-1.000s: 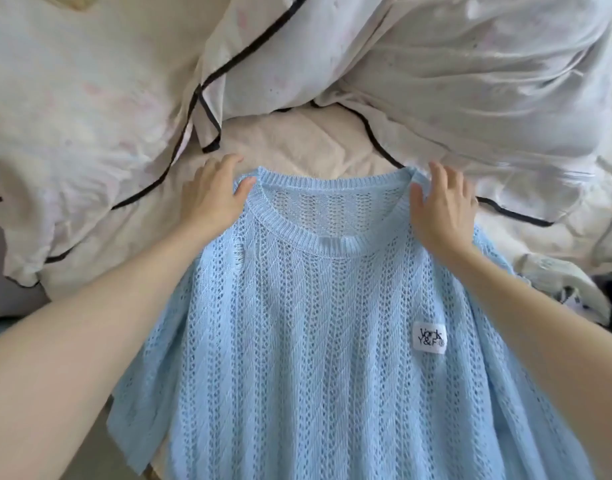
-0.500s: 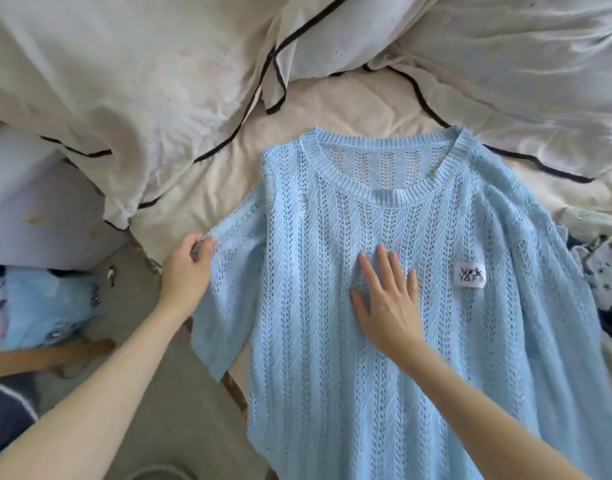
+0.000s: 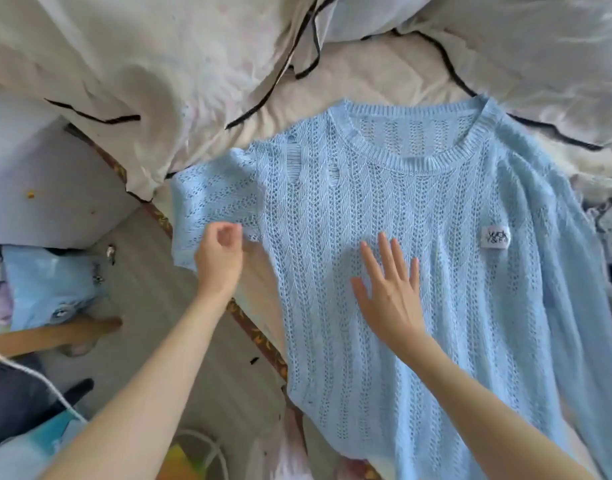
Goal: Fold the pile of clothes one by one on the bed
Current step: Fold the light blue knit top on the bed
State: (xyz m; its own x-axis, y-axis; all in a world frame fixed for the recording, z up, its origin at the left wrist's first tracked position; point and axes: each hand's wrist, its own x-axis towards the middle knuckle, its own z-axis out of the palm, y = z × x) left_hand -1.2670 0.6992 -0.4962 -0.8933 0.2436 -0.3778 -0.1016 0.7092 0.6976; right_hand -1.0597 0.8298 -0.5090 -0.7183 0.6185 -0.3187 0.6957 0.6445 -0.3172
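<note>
A light blue open-knit sweater lies front up on the bed, neckline toward the pillows, with a white label on its chest. Its left short sleeve is spread out flat toward the bed's edge. My left hand has its fingers curled at the sleeve's lower hem and pinches it. My right hand lies flat with spread fingers on the middle of the sweater's front. The sweater's right sleeve runs down along the right side.
A rumpled white duvet with black piping bunches across the top. The bed's patterned edge runs diagonally; floor lies left of it, with a blue garment and a wooden handle. More clothes lie at the right.
The left sleeve has been pulled up and out flat to the left by my left hand. My right hand stays flat on the sweater's front. The view has shifted closer.
</note>
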